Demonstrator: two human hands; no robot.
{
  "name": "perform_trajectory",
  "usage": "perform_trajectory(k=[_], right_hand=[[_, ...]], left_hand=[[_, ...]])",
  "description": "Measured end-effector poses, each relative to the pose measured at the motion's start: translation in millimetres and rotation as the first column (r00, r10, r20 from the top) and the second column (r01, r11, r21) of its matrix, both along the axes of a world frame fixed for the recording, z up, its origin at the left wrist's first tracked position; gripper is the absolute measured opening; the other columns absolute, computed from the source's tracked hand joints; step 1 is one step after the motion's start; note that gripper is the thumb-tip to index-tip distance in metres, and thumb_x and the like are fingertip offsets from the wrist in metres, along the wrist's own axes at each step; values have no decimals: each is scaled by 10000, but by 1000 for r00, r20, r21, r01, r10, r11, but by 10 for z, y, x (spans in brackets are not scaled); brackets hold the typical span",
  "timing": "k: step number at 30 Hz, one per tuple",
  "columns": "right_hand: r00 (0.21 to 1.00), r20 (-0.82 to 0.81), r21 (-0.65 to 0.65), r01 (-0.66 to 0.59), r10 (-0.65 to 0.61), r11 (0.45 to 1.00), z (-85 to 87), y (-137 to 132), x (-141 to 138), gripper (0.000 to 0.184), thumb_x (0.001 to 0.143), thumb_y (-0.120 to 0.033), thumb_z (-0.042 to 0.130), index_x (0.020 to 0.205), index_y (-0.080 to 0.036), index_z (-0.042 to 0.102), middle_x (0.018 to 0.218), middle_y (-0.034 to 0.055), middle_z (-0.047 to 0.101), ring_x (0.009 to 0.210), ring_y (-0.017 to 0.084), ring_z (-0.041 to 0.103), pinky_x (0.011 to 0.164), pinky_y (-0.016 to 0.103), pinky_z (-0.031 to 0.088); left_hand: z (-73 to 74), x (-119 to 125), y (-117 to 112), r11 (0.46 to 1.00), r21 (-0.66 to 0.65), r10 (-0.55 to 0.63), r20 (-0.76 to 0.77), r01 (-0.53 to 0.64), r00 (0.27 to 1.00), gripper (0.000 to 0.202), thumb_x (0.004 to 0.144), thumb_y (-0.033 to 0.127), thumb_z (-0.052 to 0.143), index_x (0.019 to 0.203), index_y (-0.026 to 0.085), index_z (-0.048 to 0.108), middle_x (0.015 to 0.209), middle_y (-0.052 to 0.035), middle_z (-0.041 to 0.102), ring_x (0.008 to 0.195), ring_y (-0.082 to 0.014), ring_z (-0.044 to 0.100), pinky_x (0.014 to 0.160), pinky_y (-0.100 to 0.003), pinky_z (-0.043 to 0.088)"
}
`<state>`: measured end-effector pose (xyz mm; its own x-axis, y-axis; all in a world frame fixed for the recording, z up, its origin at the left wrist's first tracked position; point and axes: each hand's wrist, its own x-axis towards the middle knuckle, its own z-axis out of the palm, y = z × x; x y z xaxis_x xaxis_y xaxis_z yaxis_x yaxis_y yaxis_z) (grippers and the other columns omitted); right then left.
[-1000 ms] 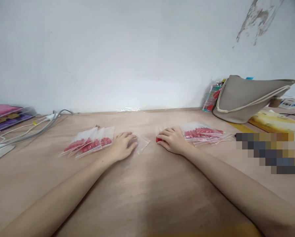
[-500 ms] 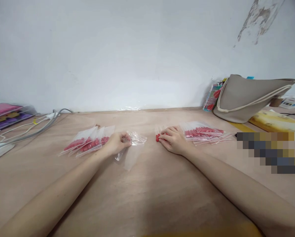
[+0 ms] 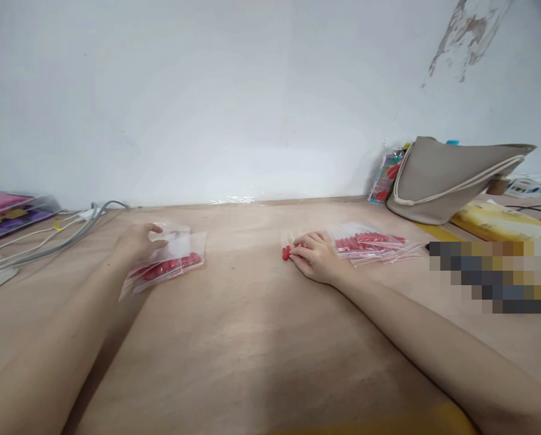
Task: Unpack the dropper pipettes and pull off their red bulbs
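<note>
My left hand [image 3: 141, 244] is over a pile of clear plastic bags [image 3: 195, 260] at the left of the table, its thumb and forefinger apart beside the bags' upper ends. Red, rounded pieces show through the lower part of these bags. Farther right, my right hand [image 3: 314, 257] rests with fingers bent over a bunch of slender, see-through things with red ends [image 3: 285, 252]. Most of that bunch is hidden under the fingers. Just beyond this hand lies another fanned pile of clear bags with red pieces [image 3: 370, 240].
A grey drawstring bag [image 3: 442, 181] leans near the wall, beside a printed pack [image 3: 387, 176]. Yellow packaging [image 3: 492, 220] lies at the right, near a blurred-out patch. Grey and white cables [image 3: 66, 241] and a clear case of colourful items [image 3: 14, 214] are at the left.
My left hand has moved left from the middle of the table onto the left pile. The crinkled clear bag it pinched no longer shows in the middle. My right hand has stayed in place.
</note>
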<state>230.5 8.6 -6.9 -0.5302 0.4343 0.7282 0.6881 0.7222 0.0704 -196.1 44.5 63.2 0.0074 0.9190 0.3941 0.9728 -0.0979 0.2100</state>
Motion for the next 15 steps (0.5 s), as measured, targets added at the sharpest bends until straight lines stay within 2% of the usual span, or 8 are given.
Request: perform_trajectory(k=[2, 4, 5, 7, 9, 10, 13, 15], right_hand=[[1000, 0, -1, 0, 0, 1000, 3, -1, 3, 150, 826, -216, 507, 774, -209, 648, 880, 48, 630, 804, 159, 517, 791, 336, 308], [1000, 0, -1, 5, -5, 1000, -1, 2, 4, 153, 826, -215, 506, 771, -210, 649, 882, 49, 629, 807, 160, 516, 794, 338, 306], [1000, 1, 0, 6, -6, 1000, -3, 4, 5, 154, 826, -214, 505, 772, -211, 649, 883, 49, 628, 809, 159, 514, 795, 339, 305], [1000, 0, 10, 3, -3, 1000, -8, 6, 6, 151, 825, -212, 507, 775, -210, 649, 885, 46, 628, 810, 156, 512, 797, 338, 304], [1000, -4, 23, -1, 1, 1000, -7, 3, 9, 144, 823, -211, 511, 779, -208, 648, 882, 42, 629, 806, 151, 512, 795, 335, 306], [1000, -6, 25, 0, 0, 1000, -4, 1, 11, 141, 822, -210, 513, 781, -206, 647, 880, 42, 629, 804, 151, 512, 794, 333, 307], [1000, -3, 14, 6, -6, 1000, 11, -12, 15, 137, 820, -211, 515, 780, -205, 645, 871, 44, 630, 803, 155, 511, 783, 333, 306], [1000, -4, 12, 11, -11, 1000, 20, -20, 10, 135, 816, -211, 518, 768, -204, 644, 859, 46, 633, 797, 158, 514, 776, 333, 306]], left_hand=[[75, 17, -58, 998, 17, 57, -66, -56, 996, 442, 660, 499, 657, 874, 119, 589, 927, -84, 575, 983, -288, 462, 887, -453, 341], [185, 150, -151, 999, 31, 18, -186, -13, 982, 414, 698, 512, 616, 913, 159, 604, 1079, -71, 533, 1068, -274, 418, 959, -440, 273], [234, 248, -200, 994, -21, -109, -259, 107, 960, 383, 722, 519, 582, 876, 171, 621, 1122, -57, 517, 1046, -243, 441, 962, -397, 279], [286, 461, -279, 932, -197, -352, -281, 305, 893, 391, 670, 568, 595, 774, 192, 630, 1073, -31, 542, 952, -206, 494, 888, -307, 345], [259, 635, -314, 888, -353, -416, -336, 296, 845, 380, 580, 561, 657, 706, 203, 630, 974, -33, 571, 830, -204, 528, 789, -294, 383], [223, 693, -315, 882, -373, -426, -375, 287, 823, 336, 588, 526, 653, 663, 200, 623, 919, -38, 579, 790, -206, 534, 772, -303, 383], [91, 772, -285, 872, -365, -471, -439, 327, 765, 263, 739, 389, 504, 593, 191, 597, 820, -52, 588, 716, -192, 541, 754, -313, 378], [24, 821, -277, 855, -328, -512, -412, 402, 754, 284, 802, 326, 410, 643, 187, 599, 803, -60, 589, 698, -183, 542, 716, -297, 386]])
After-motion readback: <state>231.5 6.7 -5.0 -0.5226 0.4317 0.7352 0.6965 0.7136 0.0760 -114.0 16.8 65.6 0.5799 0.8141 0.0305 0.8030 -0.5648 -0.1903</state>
